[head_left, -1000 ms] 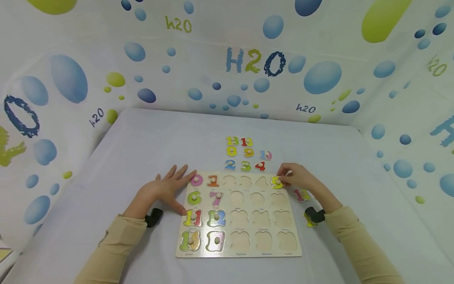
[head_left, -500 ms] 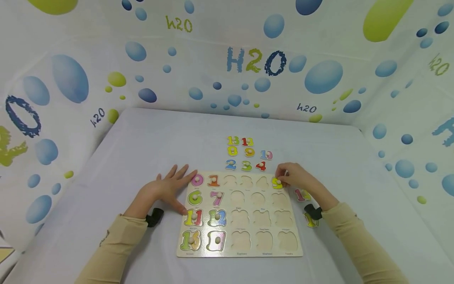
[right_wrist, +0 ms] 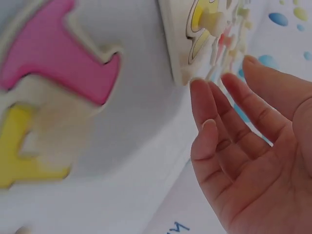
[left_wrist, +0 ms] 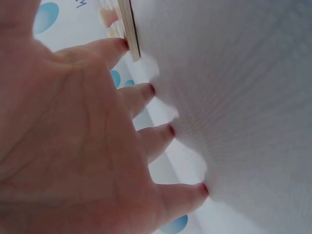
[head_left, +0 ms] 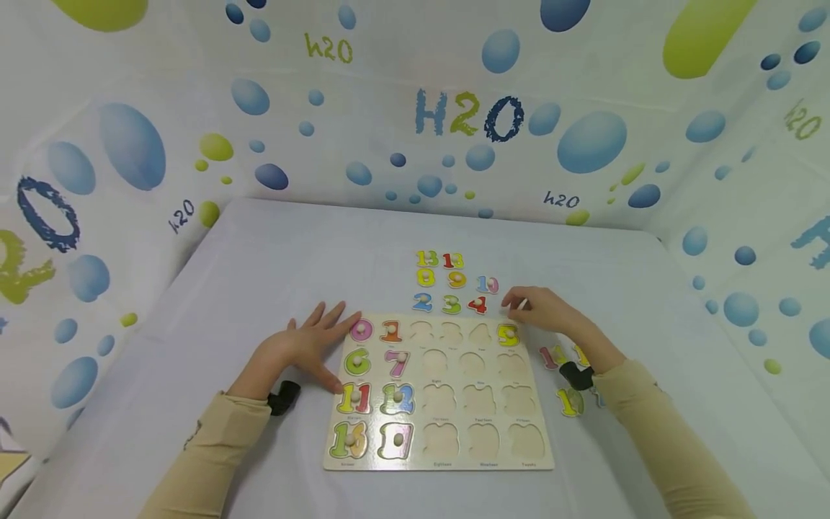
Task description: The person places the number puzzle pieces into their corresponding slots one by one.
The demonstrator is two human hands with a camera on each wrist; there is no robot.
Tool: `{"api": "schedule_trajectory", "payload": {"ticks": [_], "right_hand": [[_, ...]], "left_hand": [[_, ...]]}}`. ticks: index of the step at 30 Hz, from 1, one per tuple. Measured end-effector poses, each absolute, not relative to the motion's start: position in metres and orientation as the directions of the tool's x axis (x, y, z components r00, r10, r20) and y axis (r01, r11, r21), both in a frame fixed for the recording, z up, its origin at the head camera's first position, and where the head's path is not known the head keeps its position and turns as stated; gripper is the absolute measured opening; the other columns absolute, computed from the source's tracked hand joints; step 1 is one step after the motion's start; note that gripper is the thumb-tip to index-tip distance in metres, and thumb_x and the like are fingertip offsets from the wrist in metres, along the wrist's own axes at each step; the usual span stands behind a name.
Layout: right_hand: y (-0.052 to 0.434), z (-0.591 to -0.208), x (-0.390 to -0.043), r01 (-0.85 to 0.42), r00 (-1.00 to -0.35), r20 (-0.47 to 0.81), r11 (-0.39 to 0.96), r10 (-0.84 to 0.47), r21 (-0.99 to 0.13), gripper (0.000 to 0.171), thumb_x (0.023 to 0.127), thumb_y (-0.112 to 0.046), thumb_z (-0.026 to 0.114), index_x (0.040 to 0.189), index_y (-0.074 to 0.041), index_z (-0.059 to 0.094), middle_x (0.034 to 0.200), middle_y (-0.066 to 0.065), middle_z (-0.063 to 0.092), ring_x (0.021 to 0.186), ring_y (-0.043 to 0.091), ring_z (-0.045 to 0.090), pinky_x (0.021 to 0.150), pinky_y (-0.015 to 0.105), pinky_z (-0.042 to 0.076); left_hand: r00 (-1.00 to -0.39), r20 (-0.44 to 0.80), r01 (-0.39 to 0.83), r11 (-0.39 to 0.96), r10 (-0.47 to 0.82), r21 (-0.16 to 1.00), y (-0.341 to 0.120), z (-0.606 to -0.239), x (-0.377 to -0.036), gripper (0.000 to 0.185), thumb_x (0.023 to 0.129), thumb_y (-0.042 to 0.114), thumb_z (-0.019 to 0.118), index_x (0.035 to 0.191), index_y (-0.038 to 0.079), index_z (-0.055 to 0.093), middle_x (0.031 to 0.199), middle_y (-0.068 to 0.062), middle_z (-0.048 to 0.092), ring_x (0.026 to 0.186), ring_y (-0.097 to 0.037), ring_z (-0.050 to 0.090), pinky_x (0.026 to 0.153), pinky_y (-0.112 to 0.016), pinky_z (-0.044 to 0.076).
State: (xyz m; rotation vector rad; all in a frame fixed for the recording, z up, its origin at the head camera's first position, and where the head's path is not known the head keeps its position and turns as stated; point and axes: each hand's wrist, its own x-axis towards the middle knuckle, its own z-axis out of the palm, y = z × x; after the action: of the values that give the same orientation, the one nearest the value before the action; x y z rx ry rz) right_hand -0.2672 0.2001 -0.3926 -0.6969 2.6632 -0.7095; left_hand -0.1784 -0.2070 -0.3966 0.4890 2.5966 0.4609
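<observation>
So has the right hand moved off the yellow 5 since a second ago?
Yes. The right hand has let go and drawn back past the puzzle board, toward the red 4; the yellow 5 sits in its slot.

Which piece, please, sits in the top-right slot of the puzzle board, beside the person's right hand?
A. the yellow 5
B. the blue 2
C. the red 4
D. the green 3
A: the yellow 5 lies seated in the top-right slot of the board, while the 2, 3 and 4 lie loose on the table beyond it; the right hand is open just off that corner.
</observation>
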Motion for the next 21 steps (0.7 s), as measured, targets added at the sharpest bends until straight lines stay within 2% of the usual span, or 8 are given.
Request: {"api": "schedule_trajectory", "payload": {"ticks": [5, 8, 14, 21], "right_hand": [[0.176, -0.397, -0.285, -0.404, -0.836, -0.134, 0.763, -0.532, -0.504, 0.029, 0.088, -0.015, 0.066, 0.111, 0.0, 0.058, 0.098, 0.011, 0.059, 0.085, 0.026, 0.057, 0.077, 0.038, 0.048], [0.164, -0.399, -0.292, -0.408, -0.833, -0.164, 0.787, -0.528, -0.463, 0.036, 0.084, -0.018, 0.072, 0.11, 0.0, 0.057, 0.096, 0.012, 0.057, 0.085, 0.027, 0.054, 0.078, 0.039, 0.046], [0.153, -0.402, -0.299, -0.374, -0.85, -0.227, 0.848, -0.476, -0.376, 0.035, 0.081, -0.02, 0.075, 0.102, 0.0, 0.054, 0.095, 0.011, 0.054, 0.087, 0.027, 0.05, 0.082, 0.039, 0.043], [0.153, -0.406, -0.299, -0.351, -0.867, -0.186, 0.831, -0.463, -0.432, 0.036, 0.079, -0.017, 0.077, 0.099, -0.004, 0.05, 0.09, 0.008, 0.056, 0.082, 0.023, 0.051, 0.076, 0.036, 0.044]], "left_hand": [[-0.831, -0.373, 0.26, 0.882, 0.412, 0.393, -0.206, -0.396, -0.179, 0.12, 0.057, 0.048, 0.086, 0.15, 0.011, 0.019, 0.154, -0.019, 0.002, 0.136, -0.044, -0.008, 0.096, -0.072, 0.002], [-0.829, -0.378, 0.26, 0.883, 0.412, 0.392, -0.206, -0.396, -0.179, 0.12, 0.058, 0.049, 0.085, 0.15, 0.011, 0.018, 0.154, -0.019, 0.001, 0.136, -0.044, -0.008, 0.096, -0.072, 0.002], [-0.829, -0.376, 0.261, 0.881, 0.415, 0.395, -0.204, -0.394, -0.178, 0.12, 0.058, 0.048, 0.085, 0.15, 0.011, 0.019, 0.154, -0.019, 0.002, 0.136, -0.045, -0.007, 0.096, -0.071, 0.002], [-0.831, -0.376, 0.259, 0.884, 0.409, 0.389, -0.205, -0.394, -0.178, 0.12, 0.058, 0.048, 0.086, 0.15, 0.011, 0.019, 0.154, -0.019, 0.001, 0.136, -0.044, -0.008, 0.097, -0.071, 0.001]]}}
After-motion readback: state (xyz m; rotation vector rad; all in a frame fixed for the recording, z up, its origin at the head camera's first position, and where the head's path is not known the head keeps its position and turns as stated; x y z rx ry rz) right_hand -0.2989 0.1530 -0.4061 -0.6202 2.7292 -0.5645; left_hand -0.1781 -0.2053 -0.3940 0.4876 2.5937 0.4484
